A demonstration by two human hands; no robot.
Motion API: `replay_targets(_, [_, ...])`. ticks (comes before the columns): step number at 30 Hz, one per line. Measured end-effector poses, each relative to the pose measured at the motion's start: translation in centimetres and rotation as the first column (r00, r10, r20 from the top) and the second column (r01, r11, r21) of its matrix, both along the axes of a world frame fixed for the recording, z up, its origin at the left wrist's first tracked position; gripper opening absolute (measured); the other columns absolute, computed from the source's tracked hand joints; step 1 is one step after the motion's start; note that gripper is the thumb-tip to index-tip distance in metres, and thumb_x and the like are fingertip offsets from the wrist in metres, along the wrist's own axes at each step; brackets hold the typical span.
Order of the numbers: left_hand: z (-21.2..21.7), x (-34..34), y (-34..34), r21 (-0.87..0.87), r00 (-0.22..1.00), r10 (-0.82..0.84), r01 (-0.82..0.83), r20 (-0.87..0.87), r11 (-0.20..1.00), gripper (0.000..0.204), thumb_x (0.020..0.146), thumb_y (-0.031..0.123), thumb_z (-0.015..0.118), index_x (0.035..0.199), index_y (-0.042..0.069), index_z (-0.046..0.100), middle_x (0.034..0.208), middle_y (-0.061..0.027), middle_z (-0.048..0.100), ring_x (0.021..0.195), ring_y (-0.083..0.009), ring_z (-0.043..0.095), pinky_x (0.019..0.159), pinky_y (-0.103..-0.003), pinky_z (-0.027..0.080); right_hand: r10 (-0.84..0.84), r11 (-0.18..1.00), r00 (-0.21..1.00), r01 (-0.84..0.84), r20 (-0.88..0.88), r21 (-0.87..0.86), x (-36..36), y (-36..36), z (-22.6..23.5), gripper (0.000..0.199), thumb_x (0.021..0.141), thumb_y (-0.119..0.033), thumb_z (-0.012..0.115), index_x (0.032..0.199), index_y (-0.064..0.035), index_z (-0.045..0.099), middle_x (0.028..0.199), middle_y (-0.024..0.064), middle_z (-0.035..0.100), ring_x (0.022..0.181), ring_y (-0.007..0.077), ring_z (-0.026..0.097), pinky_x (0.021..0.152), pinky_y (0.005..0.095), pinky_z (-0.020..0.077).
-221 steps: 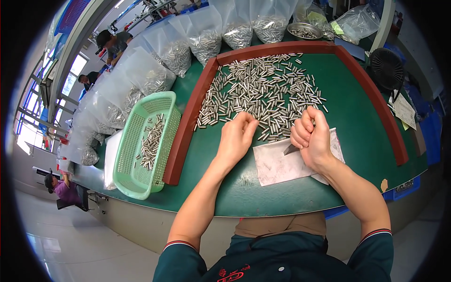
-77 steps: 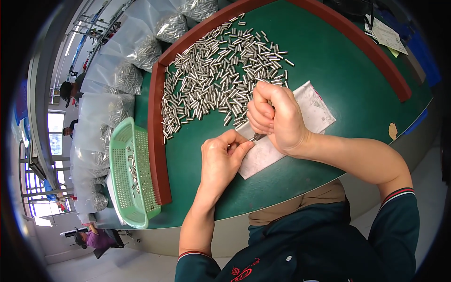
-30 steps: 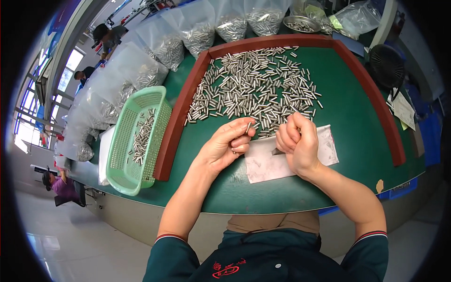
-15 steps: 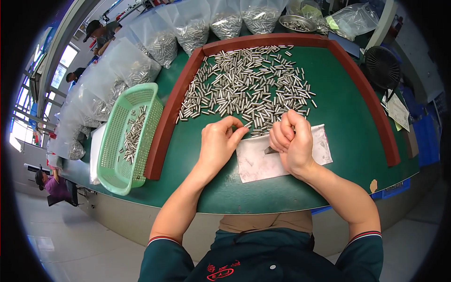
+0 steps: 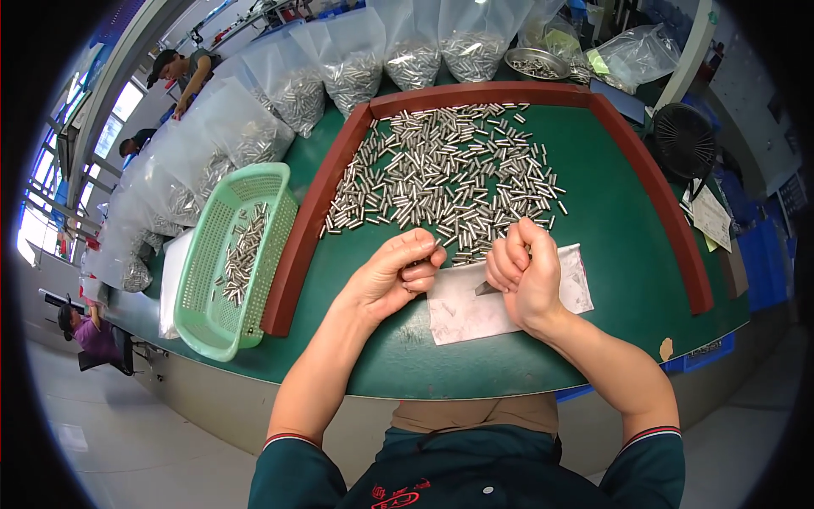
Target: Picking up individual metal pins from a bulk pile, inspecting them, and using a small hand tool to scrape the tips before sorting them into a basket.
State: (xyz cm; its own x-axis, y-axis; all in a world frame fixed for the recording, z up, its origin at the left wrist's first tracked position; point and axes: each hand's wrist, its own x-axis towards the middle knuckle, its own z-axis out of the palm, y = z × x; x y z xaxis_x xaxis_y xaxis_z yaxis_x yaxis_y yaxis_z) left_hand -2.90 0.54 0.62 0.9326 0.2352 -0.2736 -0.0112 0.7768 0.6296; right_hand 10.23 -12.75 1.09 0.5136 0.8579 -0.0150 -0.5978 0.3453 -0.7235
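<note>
A broad heap of short, shiny metal pins covers the middle of the green table. Just below its near edge, my left hand is closed, a small metal pin showing at the thumb and fingertips. My right hand makes a fist around a flat grey metal tool; only its pointed end shows, the rest being hidden in the palm. Under that fist lies a smudged whitish cloth, flat on the table.
Dark red rails frame the heap on three sides. To the left stands a green plastic basket with pins inside. Clear bags of pins line the back and left; a metal bowl and black fan are behind. Other people work far left.
My left hand has drawn back slightly from the heap's edge, and its fingers have curled in. The right hand keeps its grip over the cloth. The whole view has shifted a little.
</note>
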Motion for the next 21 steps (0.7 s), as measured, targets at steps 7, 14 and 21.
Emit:
replay_targets(7, [-0.07, -0.04, -0.29, 0.002, 1.0, -0.022, 0.022, 0.011, 1.0, 0.013, 0.085, 0.011, 0.054, 0.096, 0.004, 0.055, 0.078, -0.0046, 0.052, 0.048, -0.0025, 0.029, 0.044, -0.016, 0.026, -0.011, 1.0, 1.0, 0.011, -0.005, -0.012, -0.07, 0.11, 0.11, 0.042, 0.09, -0.024, 0.031, 0.049, -0.0122, 0.025, 0.039, -0.0004, 0.025, 0.034, 0.0082, 0.018, 0.034, 0.0241, 0.0169])
replay_targets(14, [-0.32, 0.04, -0.19, 0.012, 0.999, -0.03, 0.03, 0.016, 0.999, 0.013, 0.086, 0.012, 0.052, 0.097, 0.004, 0.055, 0.076, -0.0048, 0.053, 0.047, -0.0024, 0.029, 0.044, -0.016, 0.026, -0.021, 1.0, 1.0, 0.021, -0.007, -0.012, -0.1, 0.19, 0.06, 0.042, 0.09, -0.023, 0.03, 0.05, -0.0122, 0.025, 0.039, -0.0005, 0.025, 0.034, 0.0082, 0.017, 0.033, 0.0242, 0.0167])
replay_targets(21, [0.49, 0.11, -0.89, 0.199, 0.995, -0.071, 0.084, -0.072, 0.976, 0.014, 0.087, 0.014, 0.051, 0.095, 0.002, 0.053, 0.072, -0.005, 0.053, 0.046, -0.0018, 0.028, 0.042, -0.016, 0.024, -0.009, 1.0, 1.0, 0.009, -0.01, -0.012, 0.02, 0.1, -0.03, 0.041, 0.089, -0.023, 0.031, 0.05, -0.0122, 0.025, 0.04, -0.0008, 0.026, 0.035, 0.0078, 0.018, 0.034, 0.0236, 0.0172])
